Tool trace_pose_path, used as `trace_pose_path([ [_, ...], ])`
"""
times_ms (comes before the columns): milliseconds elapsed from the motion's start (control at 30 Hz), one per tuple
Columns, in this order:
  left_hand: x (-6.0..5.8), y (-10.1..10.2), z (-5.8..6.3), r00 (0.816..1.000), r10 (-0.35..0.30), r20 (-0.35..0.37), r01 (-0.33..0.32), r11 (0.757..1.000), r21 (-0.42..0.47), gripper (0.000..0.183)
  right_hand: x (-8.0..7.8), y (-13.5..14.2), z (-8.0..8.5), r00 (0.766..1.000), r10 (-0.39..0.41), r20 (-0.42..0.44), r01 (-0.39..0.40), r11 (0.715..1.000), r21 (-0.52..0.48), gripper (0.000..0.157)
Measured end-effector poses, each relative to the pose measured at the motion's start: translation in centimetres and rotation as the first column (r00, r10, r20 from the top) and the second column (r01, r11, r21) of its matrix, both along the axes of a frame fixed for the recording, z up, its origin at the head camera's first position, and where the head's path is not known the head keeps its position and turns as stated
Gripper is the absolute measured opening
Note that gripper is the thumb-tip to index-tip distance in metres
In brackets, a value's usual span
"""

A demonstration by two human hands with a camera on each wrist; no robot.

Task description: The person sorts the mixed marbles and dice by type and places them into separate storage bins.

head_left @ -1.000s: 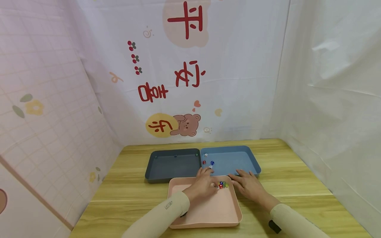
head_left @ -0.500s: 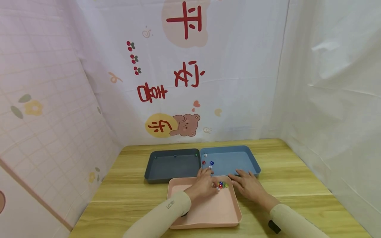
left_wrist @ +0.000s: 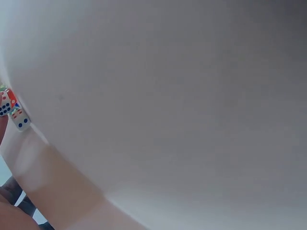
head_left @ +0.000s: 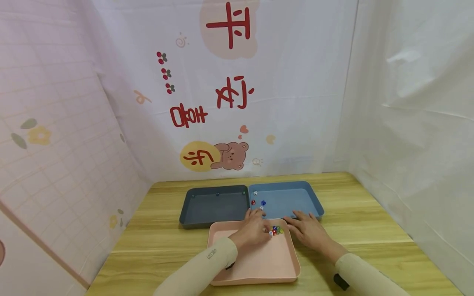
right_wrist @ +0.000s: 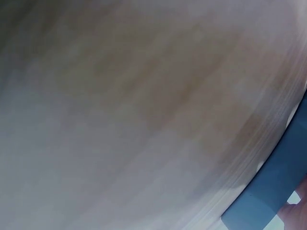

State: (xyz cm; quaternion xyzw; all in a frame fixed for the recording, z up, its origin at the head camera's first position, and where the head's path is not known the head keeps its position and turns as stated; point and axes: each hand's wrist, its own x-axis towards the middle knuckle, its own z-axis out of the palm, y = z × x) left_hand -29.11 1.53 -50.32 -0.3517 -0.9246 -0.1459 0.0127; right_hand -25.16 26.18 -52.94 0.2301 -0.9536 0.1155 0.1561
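Note:
In the head view my left hand (head_left: 253,230) reaches into the pink tray (head_left: 261,267). Its thumb and a finger pinch a white die (left_wrist: 5,104) with blue and red pips, beside a small cluster of coloured dice (head_left: 277,230) in the tray's far right corner. The left wrist view has another white die (left_wrist: 20,120) lying by the tray wall. Fingers of this hand extend over the blue tray's near left corner. My right hand (head_left: 309,232) rests with spread fingers over the near rim of the blue tray (head_left: 292,195), holding nothing loose.
Inside the blue tray lie a blue die (head_left: 263,202), a red die (head_left: 253,202) and white dice. A dark grey tray (head_left: 216,205), touching its left side, holds a few small dice along the far wall. All stand on a wooden table (head_left: 140,230) before hung cloth.
The white die at my left fingertips has turned slightly and now shows more of its face. Both hands stay nearly in place, and the head view shifts a little.

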Motion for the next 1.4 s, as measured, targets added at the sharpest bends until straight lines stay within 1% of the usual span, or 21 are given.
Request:
trace_pose_path([
  [133, -0.2, 0.0, 0.4, 1.000, -0.018, 0.020, 0.018, 0.999, 0.027, 0.005, 0.0, 0.1, 0.1, 1.000, -0.001, 0.001, 0.001, 1.000, -0.005, 0.036],
  [233, -0.4, 0.1, 0.7, 0.999, -0.011, 0.031, 0.010, 0.999, 0.051, 0.004, 0.1, 0.2, 0.1, 1.000, 0.000, -0.011, 0.000, 1.000, -0.012, 0.036],
  [333, -0.7, 0.1, 1.0, 0.998, 0.012, 0.057, -0.016, 0.997, 0.078, 0.006, 0.1, 0.3, 0.1, 1.000, -0.002, -0.024, 0.001, 1.000, -0.019, 0.035],
  [433, -1.2, 0.2, 1.2, 0.997, 0.044, 0.057, -0.049, 0.994, 0.095, 0.007, 0.1, 0.3, 0.1, 1.000, -0.002, -0.031, 0.001, 1.000, -0.025, 0.035],
  [467, -1.3, 0.2, 1.3, 0.997, 0.049, 0.067, -0.056, 0.993, 0.106, 0.007, 0.1, 0.3, 0.1, 0.999, -0.003, -0.033, 0.002, 1.000, -0.025, 0.035],
  [567, -1.8, 0.3, 1.6, 0.996, 0.061, 0.059, -0.068, 0.990, 0.125, 0.006, 0.2, 0.4, 0.2, 0.999, -0.003, -0.036, 0.002, 1.000, -0.023, 0.035],
  [700, -2.4, 0.3, 2.3, 0.994, 0.077, 0.077, -0.087, 0.985, 0.147, 0.008, 0.2, 0.4, 0.3, 1.000, -0.006, -0.011, 0.006, 1.000, -0.024, 0.035],
  [867, -3.2, 0.4, 3.1, 0.988, 0.117, 0.102, -0.133, 0.978, 0.161, 0.010, 0.0, 0.5, 0.4, 1.000, -0.013, 0.026, 0.014, 1.000, -0.027, 0.037],
  [1033, -4.1, 0.6, 3.6, 0.980, 0.151, 0.126, -0.173, 0.967, 0.189, 0.010, -0.2, 0.4, 0.3, 0.999, -0.014, 0.038, 0.015, 0.999, -0.030, 0.038],
  [1167, -4.8, 0.9, 3.8, 0.975, 0.188, 0.121, -0.209, 0.959, 0.193, 0.010, -0.2, 0.2, 0.2, 0.998, -0.011, 0.055, 0.013, 1.000, -0.028, 0.039],
  [1267, -5.2, 1.0, 4.1, 0.970, 0.212, 0.120, -0.233, 0.952, 0.198, 0.010, -0.1, 0.0, 0.3, 0.998, -0.005, 0.066, 0.007, 1.000, -0.029, 0.039],
  [1400, -5.7, 1.3, 4.4, 0.962, 0.231, 0.145, -0.259, 0.942, 0.215, 0.011, 0.1, -0.1, 0.5, 0.998, -0.002, 0.068, 0.005, 1.000, -0.030, 0.039],
])
